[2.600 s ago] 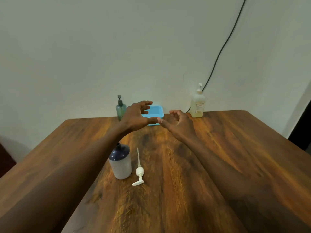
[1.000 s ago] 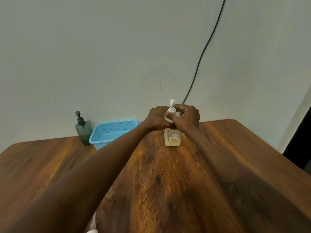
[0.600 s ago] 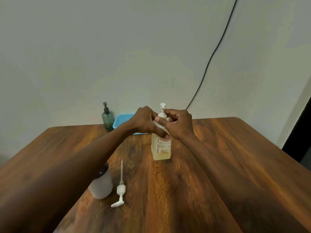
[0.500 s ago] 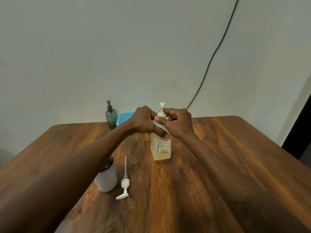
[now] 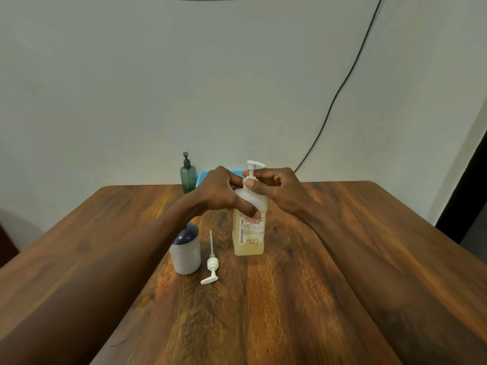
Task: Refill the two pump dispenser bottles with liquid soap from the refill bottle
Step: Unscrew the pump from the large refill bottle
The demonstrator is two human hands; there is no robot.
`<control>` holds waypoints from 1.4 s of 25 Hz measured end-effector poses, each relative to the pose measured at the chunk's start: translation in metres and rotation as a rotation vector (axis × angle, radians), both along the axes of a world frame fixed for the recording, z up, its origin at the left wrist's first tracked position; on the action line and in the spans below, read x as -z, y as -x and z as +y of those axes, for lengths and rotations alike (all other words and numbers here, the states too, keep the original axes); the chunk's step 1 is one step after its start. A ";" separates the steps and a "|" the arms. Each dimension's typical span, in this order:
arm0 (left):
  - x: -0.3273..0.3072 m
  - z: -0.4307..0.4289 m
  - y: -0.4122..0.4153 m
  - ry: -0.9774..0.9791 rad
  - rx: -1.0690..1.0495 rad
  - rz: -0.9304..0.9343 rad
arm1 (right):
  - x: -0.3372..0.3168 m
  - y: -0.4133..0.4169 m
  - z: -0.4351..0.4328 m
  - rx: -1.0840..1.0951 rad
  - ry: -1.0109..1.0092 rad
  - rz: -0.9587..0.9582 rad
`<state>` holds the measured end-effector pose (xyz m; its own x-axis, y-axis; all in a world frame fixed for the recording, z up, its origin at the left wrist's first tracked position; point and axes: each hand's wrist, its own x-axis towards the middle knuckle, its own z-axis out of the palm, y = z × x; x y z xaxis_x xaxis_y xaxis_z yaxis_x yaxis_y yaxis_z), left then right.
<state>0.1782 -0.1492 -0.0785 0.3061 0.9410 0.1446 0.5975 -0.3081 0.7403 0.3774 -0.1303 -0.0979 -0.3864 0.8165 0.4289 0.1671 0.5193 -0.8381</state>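
Since the earliest frame the refill bottle (image 5: 249,233) has come from the wall end of the desk (image 5: 263,312) to its middle, just beyond the white dispenser bottle (image 5: 185,255) and its loose pump (image 5: 212,264). I see the left hand (image 5: 221,192) wrapped round the bottle's shoulder, one digit reaching down to the label. The right hand (image 5: 282,191) pinches the pump collar.

The risks, as I judge them: a hard twist could tip the tall, part-full bottle. The lifted dip tube could drip soap on the wood. The left forearm passes close over the white bottle.

The green dispenser bottle (image 5: 188,173) and a blue basket (image 5: 200,178) stand against a plain pale wall, where a black cable (image 5: 340,88) climbs.
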 end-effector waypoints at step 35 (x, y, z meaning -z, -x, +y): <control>0.017 0.002 -0.012 -0.041 -0.180 0.018 | 0.002 0.009 -0.014 0.380 -0.205 -0.145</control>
